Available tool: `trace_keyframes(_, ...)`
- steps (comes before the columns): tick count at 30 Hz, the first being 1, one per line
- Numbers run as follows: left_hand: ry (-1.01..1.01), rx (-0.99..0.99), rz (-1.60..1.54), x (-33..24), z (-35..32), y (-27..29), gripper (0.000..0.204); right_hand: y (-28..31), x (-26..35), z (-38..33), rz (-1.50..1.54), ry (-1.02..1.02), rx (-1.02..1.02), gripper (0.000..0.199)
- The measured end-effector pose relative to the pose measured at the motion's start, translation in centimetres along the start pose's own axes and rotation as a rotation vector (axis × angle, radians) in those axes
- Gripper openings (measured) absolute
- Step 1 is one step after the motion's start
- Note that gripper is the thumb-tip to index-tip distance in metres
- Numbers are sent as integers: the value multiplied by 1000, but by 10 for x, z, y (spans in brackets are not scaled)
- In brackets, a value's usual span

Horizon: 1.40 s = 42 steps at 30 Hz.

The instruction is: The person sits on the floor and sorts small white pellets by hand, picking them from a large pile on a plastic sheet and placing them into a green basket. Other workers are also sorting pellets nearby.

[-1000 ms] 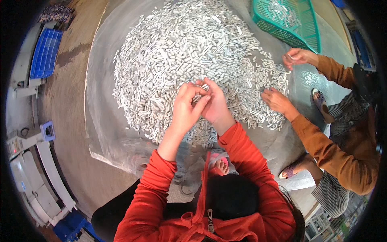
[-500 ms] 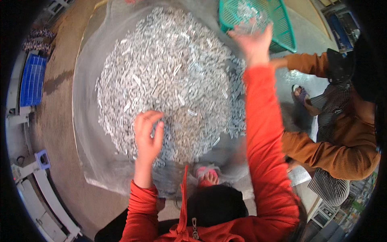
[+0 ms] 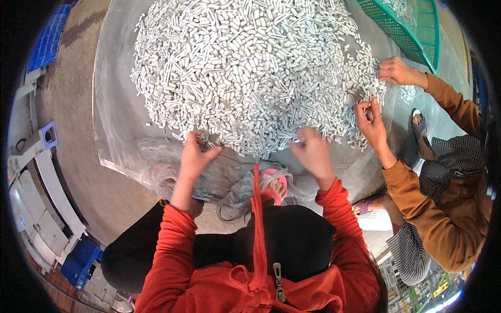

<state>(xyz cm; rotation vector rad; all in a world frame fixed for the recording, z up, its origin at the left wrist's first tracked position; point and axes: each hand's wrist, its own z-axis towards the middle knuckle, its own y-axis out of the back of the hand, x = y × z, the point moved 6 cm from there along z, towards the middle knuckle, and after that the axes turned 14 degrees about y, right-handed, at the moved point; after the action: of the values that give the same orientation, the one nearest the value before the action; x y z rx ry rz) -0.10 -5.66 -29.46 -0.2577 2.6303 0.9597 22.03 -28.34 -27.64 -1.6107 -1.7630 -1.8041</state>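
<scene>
Two hands, fingers parted, edge the pale pile; grey sheet borders its left.

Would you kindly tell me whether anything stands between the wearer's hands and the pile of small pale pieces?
Nothing visible does. The left hand and right hand are at the near edge of the pile, with no object in between; the co-worker's hands are farther right, at the pile's right edge.
</scene>
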Motion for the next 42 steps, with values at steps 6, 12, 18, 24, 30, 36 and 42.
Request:
trace_keyframes(6, -175, -169, 24, -36, -48, -84, 93, -73, 4, -20, 173, 24, -45, 56)
trace_keyframes(12, -245, -122, -264, -37, -26, -106, 83, -85, -4, -2, 498, -113, -159, 61)
trace_keyframes(18, -128, 115, -954, -101, -15, -66, 66, -32, 48, 66, 652, 73, -321, 53)
trace_keyframes(24, -358, 182, -710, -181, -7, 10, 80, 47, 109, 119, 77, 450, -347, 55)
trace_keyframes(30, -443, -287, -315, -157, 3, 76, 28, 68, 85, 115, 83, 346, -381, 24)
trace_keyframes(36, -719, -455, -180, -217, 2, 56, 15, 58, 86, 150, -16, 284, -492, 24)
trace_keyframes(42, -789, -440, 16, -229, 13, 28, 19, 45, 81, 160, -59, 321, -412, 22)
